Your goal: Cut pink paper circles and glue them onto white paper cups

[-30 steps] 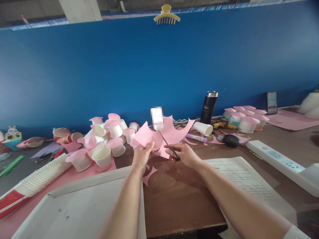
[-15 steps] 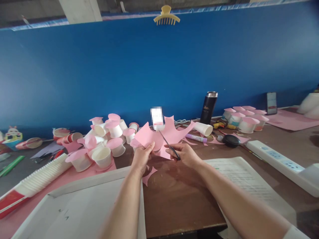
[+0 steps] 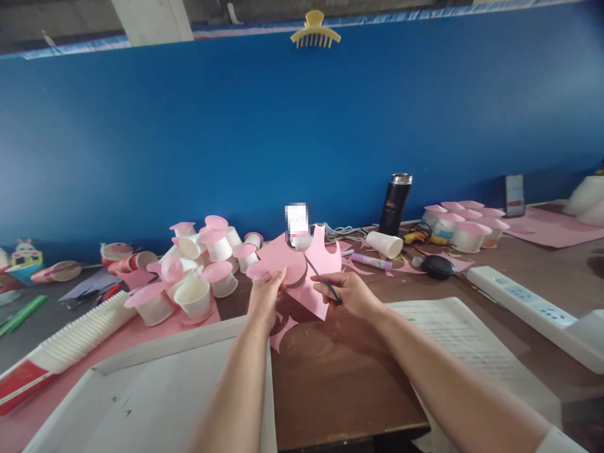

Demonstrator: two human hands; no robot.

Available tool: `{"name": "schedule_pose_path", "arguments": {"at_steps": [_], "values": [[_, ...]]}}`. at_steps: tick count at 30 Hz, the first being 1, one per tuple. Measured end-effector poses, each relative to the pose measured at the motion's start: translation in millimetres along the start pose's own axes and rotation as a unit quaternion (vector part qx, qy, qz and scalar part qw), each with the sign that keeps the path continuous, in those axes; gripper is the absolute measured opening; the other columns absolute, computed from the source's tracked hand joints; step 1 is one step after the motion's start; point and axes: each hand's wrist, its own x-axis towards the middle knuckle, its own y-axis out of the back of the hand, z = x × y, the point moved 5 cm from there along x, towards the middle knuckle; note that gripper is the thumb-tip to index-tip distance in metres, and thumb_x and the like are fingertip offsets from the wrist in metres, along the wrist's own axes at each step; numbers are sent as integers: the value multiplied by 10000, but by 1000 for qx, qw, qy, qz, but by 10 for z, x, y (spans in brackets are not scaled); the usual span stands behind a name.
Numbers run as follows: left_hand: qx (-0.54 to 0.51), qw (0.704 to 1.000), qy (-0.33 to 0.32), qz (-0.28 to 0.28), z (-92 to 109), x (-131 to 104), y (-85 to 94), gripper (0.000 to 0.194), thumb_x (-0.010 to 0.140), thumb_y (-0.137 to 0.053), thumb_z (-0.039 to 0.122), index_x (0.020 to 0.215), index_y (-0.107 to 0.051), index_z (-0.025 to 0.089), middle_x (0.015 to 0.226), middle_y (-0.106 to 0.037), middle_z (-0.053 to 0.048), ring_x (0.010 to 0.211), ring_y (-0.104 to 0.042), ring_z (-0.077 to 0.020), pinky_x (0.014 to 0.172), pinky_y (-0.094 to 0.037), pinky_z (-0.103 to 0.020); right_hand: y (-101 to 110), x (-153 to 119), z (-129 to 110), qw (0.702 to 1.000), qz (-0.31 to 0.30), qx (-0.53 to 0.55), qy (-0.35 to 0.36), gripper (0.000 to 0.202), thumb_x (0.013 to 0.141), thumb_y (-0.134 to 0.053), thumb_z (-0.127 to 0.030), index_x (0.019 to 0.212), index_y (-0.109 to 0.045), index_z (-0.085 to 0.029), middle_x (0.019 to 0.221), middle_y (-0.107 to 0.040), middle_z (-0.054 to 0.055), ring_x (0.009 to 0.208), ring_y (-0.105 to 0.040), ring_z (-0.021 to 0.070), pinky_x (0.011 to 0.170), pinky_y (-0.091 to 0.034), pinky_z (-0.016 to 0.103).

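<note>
Pinched in my left hand (image 3: 267,294) is a sheet of pink paper (image 3: 306,296) with curved pieces cut out of its edge. My right hand (image 3: 352,294) grips dark-handled scissors (image 3: 325,282), whose blades lie along a curved cut in the sheet. A rounded part of the paper sits left of the blades, and a jagged remainder hangs to their right. Below my left hand a pink scrap (image 3: 284,335) rests on the table. White paper cups with pink discs on them (image 3: 219,279) stand close to the left of my left hand.
A stack of white cups (image 3: 87,330) and a white box lid (image 3: 174,390) lie at left. To the right are a lying cup (image 3: 384,245), a glue stick (image 3: 371,261), a black flask (image 3: 396,204), a power strip (image 3: 528,302) and printed paper (image 3: 462,340). A blue partition (image 3: 283,126) rises behind.
The pink sheet has turned in my left hand. Its jagged right side has swung in and a corner now hangs lower. The scissors have stayed nearly in place.
</note>
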Motion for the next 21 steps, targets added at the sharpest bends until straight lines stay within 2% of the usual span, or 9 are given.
{"name": "schedule_pose_path", "arguments": {"at_steps": [5, 12, 21], "values": [[32, 998, -47, 13, 8, 55, 49, 428, 580, -780, 529, 637, -582, 154, 486, -474, 45, 417, -389, -65, 415, -269, -210, -21, -18, -16, 999, -20, 20, -14, 613, 662, -773, -494, 1110, -695, -84, 542, -594, -9, 418, -504, 75, 450, -406, 227], [73, 995, -70, -8, 59, 72, 68, 434, 575, -770, 544, 704, -672, 142, 524, -547, 14, 462, -448, -92, 452, -307, -225, 4, -17, -15, 999, -27, 35, -4, 525, 706, -753, -459, 1088, -700, -103, 587, -631, 4, 437, -520, 69, 473, -413, 218], [88, 993, -74, -19, 77, 60, 83, 404, 577, -771, 532, 651, -667, 149, 498, -542, 10, 472, -475, -115, 476, -332, -240, -1, -25, -30, 999, -32, 32, -3, 549, 703, -755, -460, 1122, -691, -111, 603, -646, 14, 470, -538, 82, 513, -436, 236]]}}
